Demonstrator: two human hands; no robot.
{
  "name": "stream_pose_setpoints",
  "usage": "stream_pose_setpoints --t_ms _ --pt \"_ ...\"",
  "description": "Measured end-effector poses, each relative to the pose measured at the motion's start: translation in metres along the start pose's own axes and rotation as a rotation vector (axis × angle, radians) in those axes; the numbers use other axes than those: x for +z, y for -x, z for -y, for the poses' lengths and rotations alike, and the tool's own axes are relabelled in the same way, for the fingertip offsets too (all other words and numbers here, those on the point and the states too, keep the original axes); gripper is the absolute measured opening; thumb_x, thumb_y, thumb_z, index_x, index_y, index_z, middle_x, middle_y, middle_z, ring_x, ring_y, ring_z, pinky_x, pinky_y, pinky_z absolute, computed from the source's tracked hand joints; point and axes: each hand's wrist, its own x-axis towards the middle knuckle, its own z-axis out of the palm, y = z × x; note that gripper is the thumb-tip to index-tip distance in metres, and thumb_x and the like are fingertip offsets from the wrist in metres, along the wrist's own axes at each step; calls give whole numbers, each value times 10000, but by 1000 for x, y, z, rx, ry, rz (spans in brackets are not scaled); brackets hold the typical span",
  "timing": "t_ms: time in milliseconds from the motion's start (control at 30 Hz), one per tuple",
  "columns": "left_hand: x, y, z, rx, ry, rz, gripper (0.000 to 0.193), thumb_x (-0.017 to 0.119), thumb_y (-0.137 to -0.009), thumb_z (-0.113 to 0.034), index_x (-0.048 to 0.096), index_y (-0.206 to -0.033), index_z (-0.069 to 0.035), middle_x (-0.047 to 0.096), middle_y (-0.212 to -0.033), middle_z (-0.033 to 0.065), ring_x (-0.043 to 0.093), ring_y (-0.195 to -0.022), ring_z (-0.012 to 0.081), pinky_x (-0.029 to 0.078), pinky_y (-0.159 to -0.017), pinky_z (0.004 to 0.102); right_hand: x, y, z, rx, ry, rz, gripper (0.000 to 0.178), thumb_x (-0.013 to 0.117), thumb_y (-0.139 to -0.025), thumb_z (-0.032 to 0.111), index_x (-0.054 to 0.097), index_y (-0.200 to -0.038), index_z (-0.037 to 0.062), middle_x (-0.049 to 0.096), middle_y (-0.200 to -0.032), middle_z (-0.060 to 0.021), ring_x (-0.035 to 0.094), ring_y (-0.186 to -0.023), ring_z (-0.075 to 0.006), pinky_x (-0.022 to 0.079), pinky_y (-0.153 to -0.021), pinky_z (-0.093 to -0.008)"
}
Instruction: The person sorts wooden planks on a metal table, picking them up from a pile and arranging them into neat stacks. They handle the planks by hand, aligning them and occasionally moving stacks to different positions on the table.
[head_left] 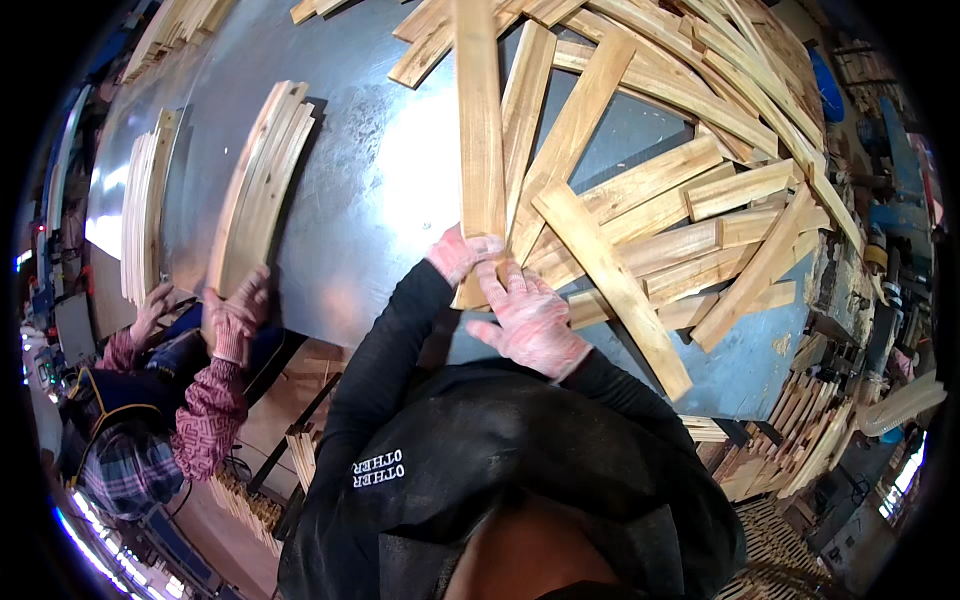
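Note:
A long wooden board [480,130] points away from me, nearly upright in the picture. My left hand [463,255], in a pale, pinkish work glove, is closed on its near end, thumb on top. My right hand [530,318], gloved alike, lies with its fingers stretched out at the near ends of the boards. Its fingertips are close to the left hand. Just beyond it, a slanting board [575,130] and a narrower board [527,110] fan out from the same spot. A loose board [615,290] lies diagonally to the right of my right hand.
Many boards [690,180] lie crisscrossed over the right of the metal tabletop [350,200]. At left, a co-worker's hands [238,305] are at a stack of boards [262,180]; another stack [145,210] stands farther left. More wood pieces [800,430] are piled below the table's right edge.

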Motion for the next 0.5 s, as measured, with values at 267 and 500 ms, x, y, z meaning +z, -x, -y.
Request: stream_pose_setpoints --t_ms 267,500 --pt "3 43 0 -81 749 218 613 775 -766 -224 513 -1235 72 668 -959 180 683 -857 301 594 -758 419 23 109 -154 554 156 14 1020 782 -667 451 304 -1475 51 535 -1283 -218 495 -1199 -396 363 -1056 -492" --pt "3 93 32 -5 240 -186 558 721 -791 -130 490 -1268 46 654 -1026 148 653 -890 222 554 -830 354 -9 57 -158 603 -354 -214 848 749 -734 388 415 -1419 18 518 -1332 -256 493 -1247 -380 391 -1066 -420"
